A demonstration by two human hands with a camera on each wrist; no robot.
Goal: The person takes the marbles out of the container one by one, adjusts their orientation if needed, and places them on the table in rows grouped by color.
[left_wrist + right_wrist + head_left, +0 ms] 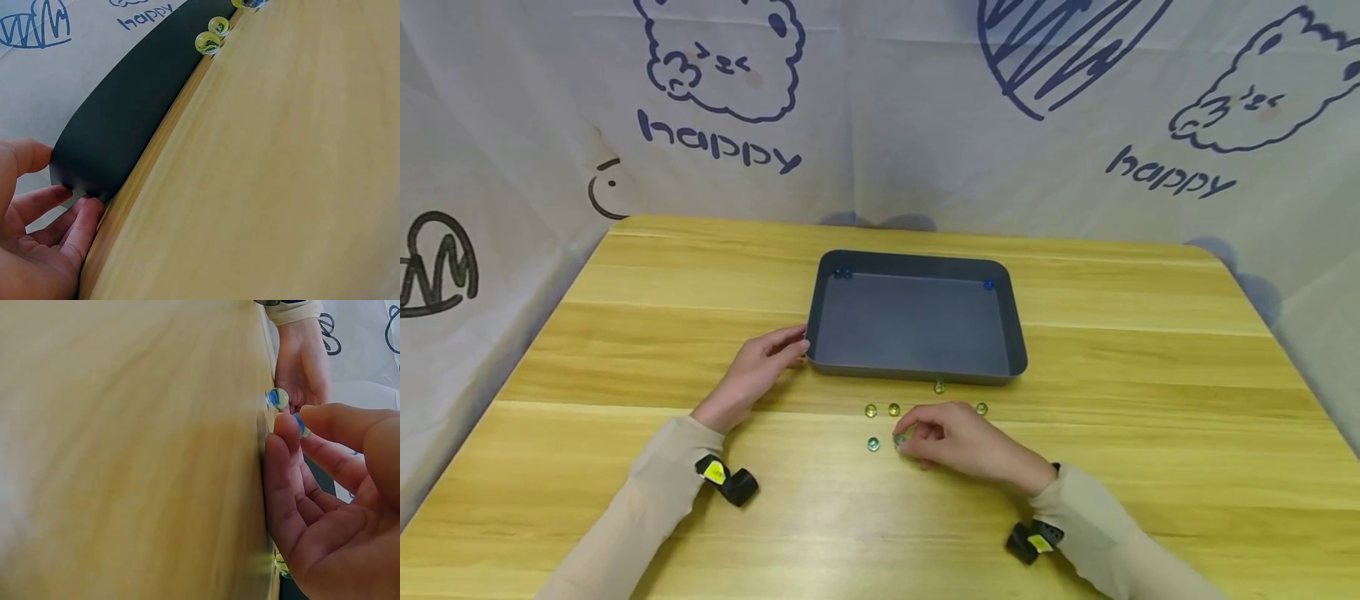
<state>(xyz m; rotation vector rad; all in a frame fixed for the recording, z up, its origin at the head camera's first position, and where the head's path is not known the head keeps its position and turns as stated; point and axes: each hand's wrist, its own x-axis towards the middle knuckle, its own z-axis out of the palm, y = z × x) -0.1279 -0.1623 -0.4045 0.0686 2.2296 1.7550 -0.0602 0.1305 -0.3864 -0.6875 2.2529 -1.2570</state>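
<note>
My right hand [958, 437] pinches a glass marble [301, 426] with blue in it between thumb and fingertip, low over the table. Just left of it lies another blue-streaked marble [873, 444]. Two yellow-green marbles, one on the left [870, 410] and one beside it [894, 409], lie behind these. At the front left corner of a dark grey tray [917, 373], my left hand [758, 371] touches the outer wall with its fingertips, fingers loosely bent. Inside the tray, two dark blue marbles [843, 273] sit in the back left corner and one blue marble [988, 285] at the back right.
One greenish marble [939, 387] lies against the tray's front wall, and another [982, 408] lies behind my right hand. The wood-grain table [1150, 375] reaches back to a white cloth [910, 150] with drawings. Black cameras are strapped to both wrists.
</note>
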